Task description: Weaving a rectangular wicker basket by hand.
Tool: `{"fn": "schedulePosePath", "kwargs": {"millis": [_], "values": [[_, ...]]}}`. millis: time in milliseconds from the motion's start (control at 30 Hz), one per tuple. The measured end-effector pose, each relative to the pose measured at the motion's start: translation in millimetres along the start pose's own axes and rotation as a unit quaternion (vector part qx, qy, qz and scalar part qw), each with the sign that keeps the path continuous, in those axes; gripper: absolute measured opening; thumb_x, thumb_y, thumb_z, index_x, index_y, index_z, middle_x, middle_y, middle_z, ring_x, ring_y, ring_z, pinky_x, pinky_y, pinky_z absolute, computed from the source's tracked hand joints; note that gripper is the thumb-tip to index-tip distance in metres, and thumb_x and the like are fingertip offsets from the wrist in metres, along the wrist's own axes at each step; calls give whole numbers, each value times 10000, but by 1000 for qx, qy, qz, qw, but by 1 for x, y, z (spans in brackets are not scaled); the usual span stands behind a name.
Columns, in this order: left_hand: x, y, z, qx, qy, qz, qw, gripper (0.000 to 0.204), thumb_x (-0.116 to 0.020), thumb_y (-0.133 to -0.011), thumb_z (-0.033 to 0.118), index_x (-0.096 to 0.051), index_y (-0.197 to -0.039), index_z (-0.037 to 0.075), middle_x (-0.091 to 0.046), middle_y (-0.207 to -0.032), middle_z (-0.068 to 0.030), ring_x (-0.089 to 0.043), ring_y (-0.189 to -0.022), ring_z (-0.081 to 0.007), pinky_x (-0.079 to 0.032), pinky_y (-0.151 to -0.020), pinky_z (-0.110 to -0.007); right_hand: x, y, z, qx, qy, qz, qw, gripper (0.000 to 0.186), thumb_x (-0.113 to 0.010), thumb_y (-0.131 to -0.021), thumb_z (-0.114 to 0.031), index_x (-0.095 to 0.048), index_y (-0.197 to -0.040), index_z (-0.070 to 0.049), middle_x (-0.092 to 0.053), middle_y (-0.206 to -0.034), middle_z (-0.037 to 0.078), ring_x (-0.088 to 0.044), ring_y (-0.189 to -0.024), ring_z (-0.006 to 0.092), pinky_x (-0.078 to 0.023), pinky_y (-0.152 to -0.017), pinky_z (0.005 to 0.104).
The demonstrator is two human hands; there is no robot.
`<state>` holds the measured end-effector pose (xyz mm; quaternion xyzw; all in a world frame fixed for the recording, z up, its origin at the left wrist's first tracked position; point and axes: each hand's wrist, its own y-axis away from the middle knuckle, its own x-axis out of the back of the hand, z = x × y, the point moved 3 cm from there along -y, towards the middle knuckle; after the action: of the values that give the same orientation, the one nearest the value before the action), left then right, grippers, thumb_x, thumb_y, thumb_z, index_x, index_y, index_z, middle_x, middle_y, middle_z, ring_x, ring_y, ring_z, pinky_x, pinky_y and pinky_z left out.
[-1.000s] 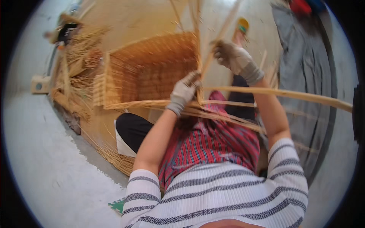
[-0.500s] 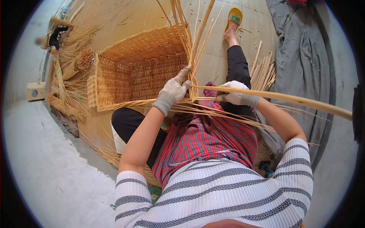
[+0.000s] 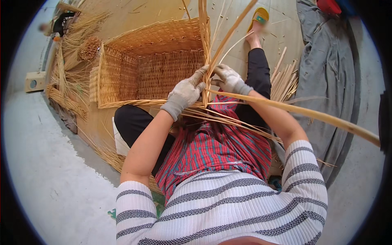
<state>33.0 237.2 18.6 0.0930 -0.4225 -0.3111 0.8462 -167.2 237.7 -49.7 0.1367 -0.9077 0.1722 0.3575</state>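
A rectangular wicker basket (image 3: 171, 75) lies in front of me, its hollow facing up toward me. My left hand (image 3: 187, 93), in a pale work glove, is closed on the basket's right rim near the close corner, with fingers over the edge. Just outside that rim, my right hand (image 3: 229, 79), also gloved, has its fingers bent in against the wicker rods (image 3: 232, 36) rising from the edge. Its fingertips are partly hidden, close to my left fingers. One thick rod (image 3: 310, 114) runs from the rim to the far right, passing by my right wrist.
Loose bundles of wicker (image 3: 77, 61) lie at the left. Cut sticks (image 3: 286, 81) are on the floor at the right, beside a grey cloth (image 3: 322, 69). A foot in a yellow slipper (image 3: 258, 18) is ahead. Another person (image 3: 61, 28) is at the far left.
My right hand has left the thin rods low beside the basket's corner and moved up and left to the rim. My left hand stays on the rim.
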Motion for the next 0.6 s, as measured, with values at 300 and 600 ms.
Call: {"fn": "schedulePosePath", "kwargs": {"millis": [300, 600], "values": [[12, 2, 24, -4, -19, -7, 1000, 604, -529, -1004, 331, -277, -1548, 405, -647, -1223, -236, -631, -1104, -429, -504, -966, -505, 55, 13, 74, -320, -575, 196, 727, 232, -639, -989, -131, -569, -1206, -88, -666, -967, 63, -608, -708, 99, -510, -608, 208], [7, 0, -11, -112, 76, 64, 989, 527, -549, -1019, 296, -389, -1521, 326, -643, -1251, -218, -682, -1015, -351, -549, -895, -395, 82, -64, -40, 18, -416, 119, 901, 204, -613, -941, 8, -604, -1135, -56, -690, -1063, 71, -677, -906, 169, -559, -750, 298]]}}
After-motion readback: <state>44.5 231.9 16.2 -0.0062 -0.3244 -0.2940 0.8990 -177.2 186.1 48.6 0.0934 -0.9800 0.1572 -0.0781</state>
